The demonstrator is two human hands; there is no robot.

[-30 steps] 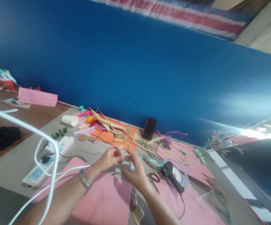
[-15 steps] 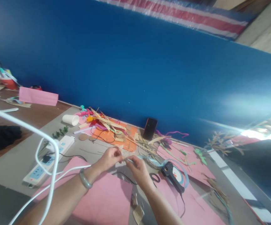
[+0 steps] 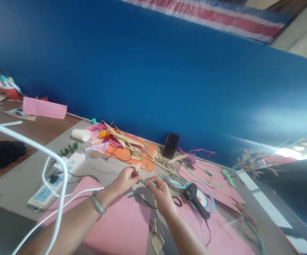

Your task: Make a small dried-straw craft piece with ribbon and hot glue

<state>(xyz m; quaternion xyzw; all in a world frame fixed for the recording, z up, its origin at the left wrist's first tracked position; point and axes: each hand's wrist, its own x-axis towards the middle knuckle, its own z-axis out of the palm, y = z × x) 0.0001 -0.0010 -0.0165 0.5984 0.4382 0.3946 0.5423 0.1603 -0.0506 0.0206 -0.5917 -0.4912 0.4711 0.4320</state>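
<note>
My left hand (image 3: 124, 180), with a grey-green bangle on the wrist, pinches a small tan straw piece (image 3: 137, 169) just above the table. My right hand (image 3: 161, 196) meets it from the right and pinches a light blue strip (image 3: 148, 182) whose end touches the straw piece. The blue strip trails off to the right in loops over the table. Both hands hover over a pink paper sheet (image 3: 118, 219).
A black glue gun (image 3: 196, 200) and scissors (image 3: 177, 201) lie right of my hands. Behind are an orange sheet (image 3: 124, 153) with straw scraps, a dark phone (image 3: 171, 146) leaning on the blue wall, a white paper cup (image 3: 81, 135) and a power strip (image 3: 56, 180). White cable (image 3: 36, 148) crosses the left foreground.
My right hand has shifted from beside the left hand's fingers to a pinch on the blue strip, drawing it slightly right. The left hand has stayed almost still.
</note>
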